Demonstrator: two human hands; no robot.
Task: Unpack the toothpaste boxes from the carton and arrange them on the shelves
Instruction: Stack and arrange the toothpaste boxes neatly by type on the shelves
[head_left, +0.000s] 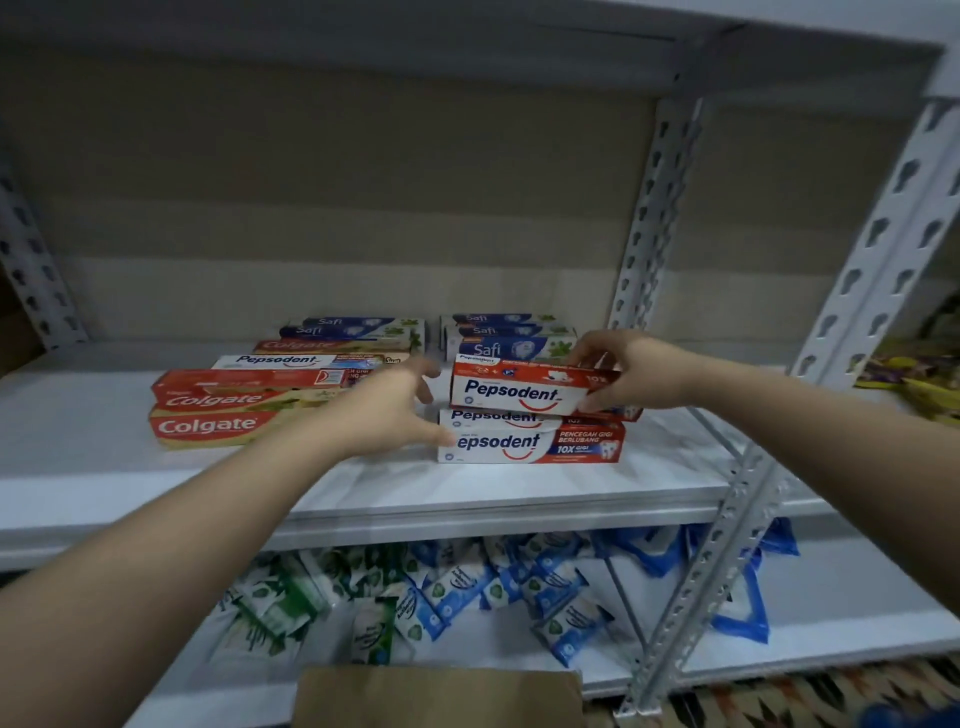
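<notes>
Red-and-white Pepsodent box (524, 392) pinched at its 3 o'clock end by right hand (631, 371), atop Pepsodent stack (535, 441); left hand (387, 410) released, at 9 o'clock.

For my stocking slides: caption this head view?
Right hand sets a Pepsodent box onto the stack as the left hand steadies it.

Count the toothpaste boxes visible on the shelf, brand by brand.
Pepsodent boxes: 4
Colgate boxes: 3
Safi boxes: 5
Total: 12 in view; any hidden behind the stacks are not counted.
</notes>
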